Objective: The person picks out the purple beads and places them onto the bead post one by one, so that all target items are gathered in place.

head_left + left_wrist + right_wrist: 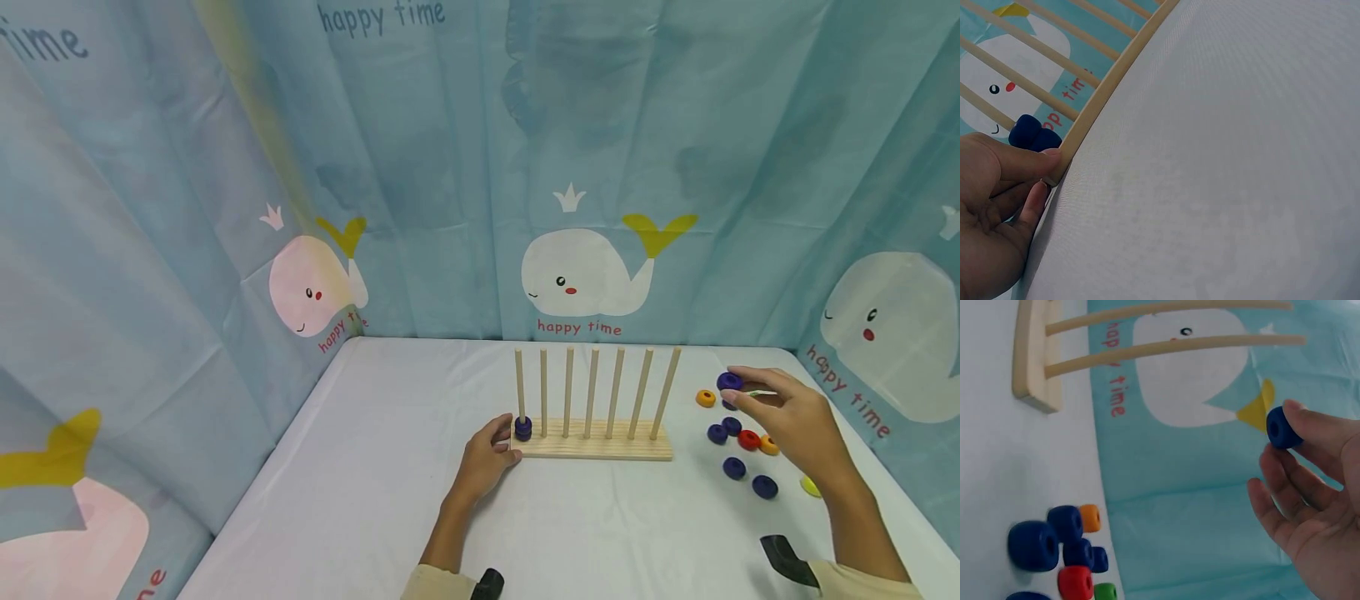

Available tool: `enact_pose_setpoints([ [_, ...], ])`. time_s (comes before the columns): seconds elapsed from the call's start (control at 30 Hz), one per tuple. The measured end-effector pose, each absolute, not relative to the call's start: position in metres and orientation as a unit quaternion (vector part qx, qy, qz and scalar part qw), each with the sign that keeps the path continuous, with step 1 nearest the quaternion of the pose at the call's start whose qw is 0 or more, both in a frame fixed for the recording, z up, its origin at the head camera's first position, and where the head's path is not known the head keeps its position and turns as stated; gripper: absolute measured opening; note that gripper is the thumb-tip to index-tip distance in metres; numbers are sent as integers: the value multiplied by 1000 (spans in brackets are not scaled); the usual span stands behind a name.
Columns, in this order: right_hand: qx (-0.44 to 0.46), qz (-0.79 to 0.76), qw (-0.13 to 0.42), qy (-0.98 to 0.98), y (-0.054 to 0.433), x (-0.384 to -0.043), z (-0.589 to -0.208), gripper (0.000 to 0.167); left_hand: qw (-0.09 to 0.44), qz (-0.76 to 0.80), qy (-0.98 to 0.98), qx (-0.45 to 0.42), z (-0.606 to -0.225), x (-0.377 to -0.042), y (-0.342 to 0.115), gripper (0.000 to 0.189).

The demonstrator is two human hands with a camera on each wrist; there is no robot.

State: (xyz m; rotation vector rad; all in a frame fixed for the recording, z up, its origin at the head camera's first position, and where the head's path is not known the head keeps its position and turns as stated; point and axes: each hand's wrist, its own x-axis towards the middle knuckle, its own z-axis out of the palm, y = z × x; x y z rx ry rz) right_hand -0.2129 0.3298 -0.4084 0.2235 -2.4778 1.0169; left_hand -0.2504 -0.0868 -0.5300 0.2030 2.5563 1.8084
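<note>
A wooden peg rack point(592, 450) with several upright pegs stands on the table. Two dark blue beads point(522, 429) are stacked on its leftmost peg. My left hand point(482, 458) grips the left end of the rack's base, thumb in front, as the left wrist view also shows. Off to the right, my right hand point(795, 417) pinches a blue bead point(1283, 428) between thumb and fingers, raised above the table; its hole shows in the right wrist view. Below that hand lie loose blue beads point(734, 468) and a red bead point(748, 440).
An orange bead point(705, 398) lies right of the rack, another orange bead point(769, 445) beside the red one. A yellow bead point(812, 486) is partly hidden by the right forearm. A green bead point(1105, 592) shows in the right wrist view. Behind the white table point(360, 467) hangs a whale-print curtain point(450, 167).
</note>
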Motion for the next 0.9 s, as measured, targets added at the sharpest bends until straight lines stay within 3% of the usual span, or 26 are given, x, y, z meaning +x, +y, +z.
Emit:
enact_pose_setpoints([
  [0.9, 123, 382, 269, -875, 290, -218, -363, 40, -3, 574, 816, 61, -530, -251, -86, 65],
])
